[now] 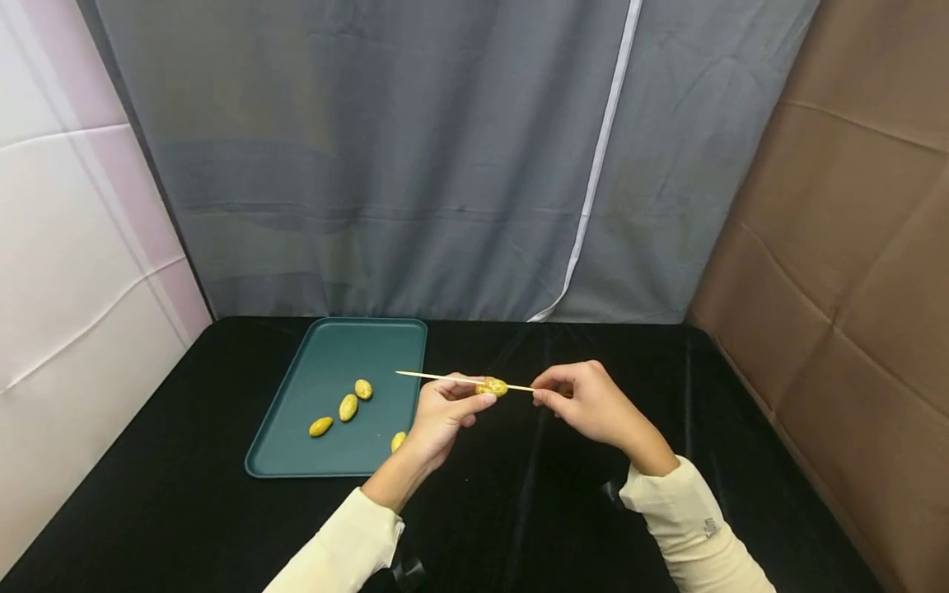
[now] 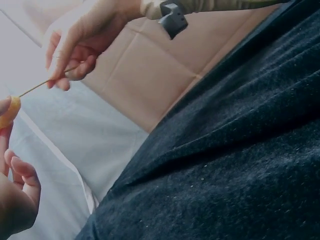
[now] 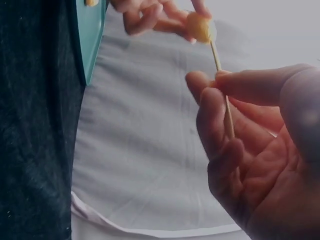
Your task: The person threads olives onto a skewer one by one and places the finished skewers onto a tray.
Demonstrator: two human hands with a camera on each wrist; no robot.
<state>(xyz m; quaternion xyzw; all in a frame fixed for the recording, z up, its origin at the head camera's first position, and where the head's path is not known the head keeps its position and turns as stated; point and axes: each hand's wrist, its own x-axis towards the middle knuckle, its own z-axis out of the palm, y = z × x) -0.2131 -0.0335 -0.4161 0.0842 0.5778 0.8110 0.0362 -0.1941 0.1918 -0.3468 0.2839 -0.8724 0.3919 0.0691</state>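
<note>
Between the thumb and fingers of my left hand point(image 1: 439, 420) is a small yellow oval fruit point(image 1: 493, 387). A thin wooden skewer point(image 1: 521, 389) runs through it, its pointed end reaching out to the left over the tray. My right hand point(image 1: 589, 403) pinches the skewer right of the fruit. In the right wrist view, the rear of the skewer point(image 3: 229, 120) lies across the curled fingers of that hand. Several similar yellow fruits point(image 1: 348, 408) lie on the teal tray point(image 1: 334, 461), one partly hidden behind the left forearm.
Black cloth point(image 1: 578, 527) covers the table, with the tray on its left half. A grey curtain point(image 1: 371, 165) hangs behind the table. Pale fabric point(image 1: 81, 247) borders the left side and brown fabric point(image 1: 853, 247) the right.
</note>
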